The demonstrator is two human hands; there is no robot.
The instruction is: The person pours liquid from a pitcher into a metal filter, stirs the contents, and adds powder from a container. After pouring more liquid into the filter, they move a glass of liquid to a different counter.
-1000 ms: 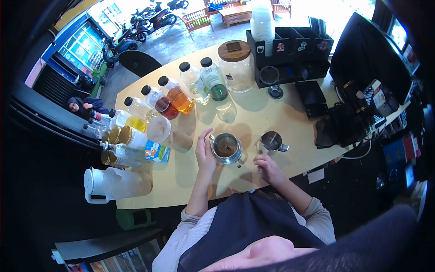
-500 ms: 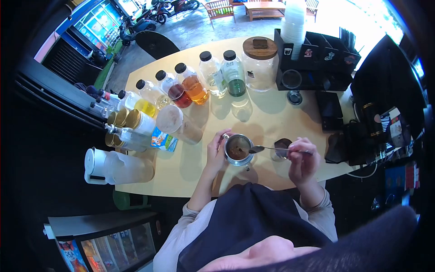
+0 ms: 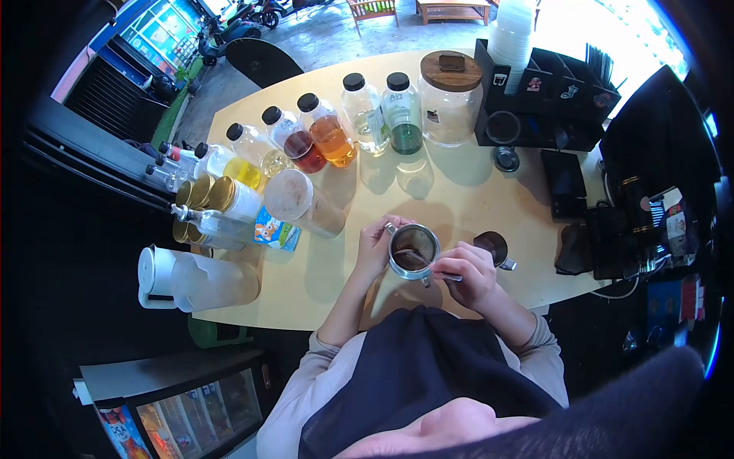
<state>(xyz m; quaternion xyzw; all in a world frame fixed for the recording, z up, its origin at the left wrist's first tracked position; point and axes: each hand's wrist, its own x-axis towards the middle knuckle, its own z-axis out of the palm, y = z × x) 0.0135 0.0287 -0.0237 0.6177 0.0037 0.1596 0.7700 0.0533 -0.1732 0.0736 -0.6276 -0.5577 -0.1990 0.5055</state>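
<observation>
Steel cup (image 3: 413, 251) with spoon (image 3: 425, 261), held at the near edge of the tabletop (image 3: 459, 191).

The left hand (image 3: 372, 246) curls around the cup's far-left wall, fingers closed against the metal. The right hand (image 3: 470, 274) is closed in a pinch on the spoon handle, and the spoon's bowl dips into the brown contents. The cup stands upright between the two hands, just beside a smaller dark cup (image 3: 492, 245) and well apart from the row of bottles (image 3: 329, 138). It is probably rigid and fairly light, its weight mostly in the liquid. The smooth wall may be slippery, so a wrapping grip around the side suits it best, with the cup kept level. The thin, stiff spoon handles best when pinched near the end of its handle.
</observation>
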